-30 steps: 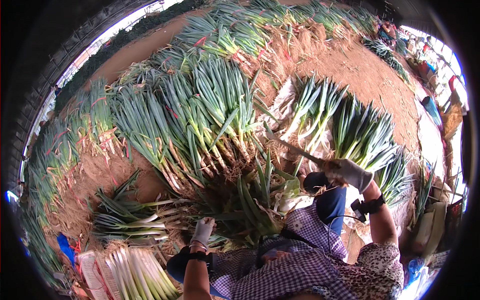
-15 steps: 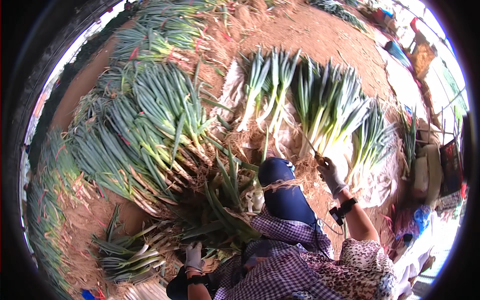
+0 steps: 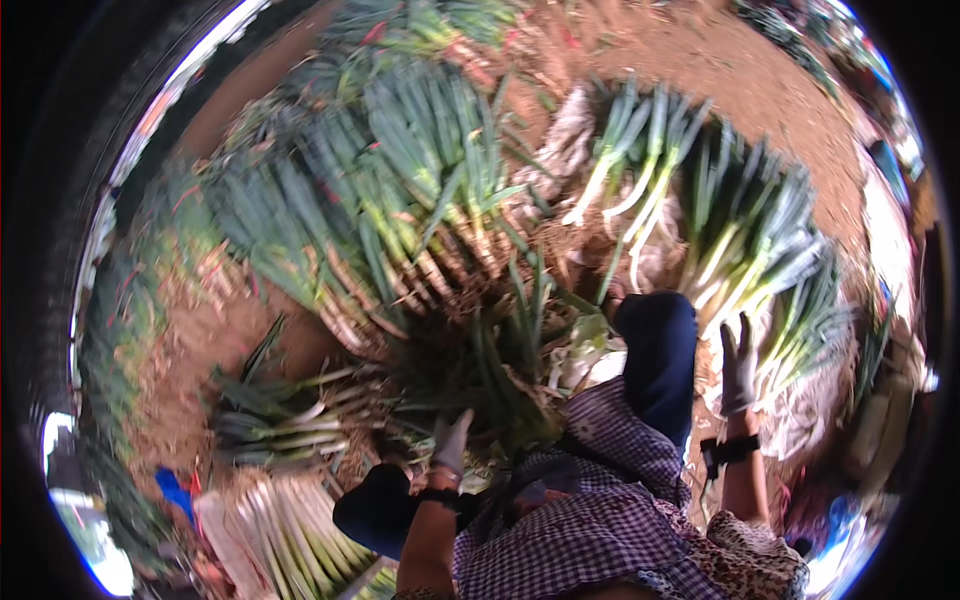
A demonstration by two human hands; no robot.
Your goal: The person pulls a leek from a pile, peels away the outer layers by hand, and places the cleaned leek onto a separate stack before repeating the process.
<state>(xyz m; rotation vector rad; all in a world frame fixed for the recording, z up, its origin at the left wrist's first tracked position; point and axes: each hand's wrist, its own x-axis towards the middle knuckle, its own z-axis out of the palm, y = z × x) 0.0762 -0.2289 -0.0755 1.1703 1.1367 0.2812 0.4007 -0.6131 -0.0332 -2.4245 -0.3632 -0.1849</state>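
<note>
Lower right, the right hand (image 3: 739,374), fingers spread, is near green onions (image 3: 750,232); gentle, low gripping should suit them. Lower centre, I cannot tell whether the left hand (image 3: 452,445) grips anything.

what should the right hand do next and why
Probably the right hand should reach slightly right and take hold of the green onions by their pale ends: it is spread open, appears empty, and those ends lie close beside it.

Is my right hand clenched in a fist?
No, your gloved right hand has its fingers extended and spread, close to the green onions.
</note>
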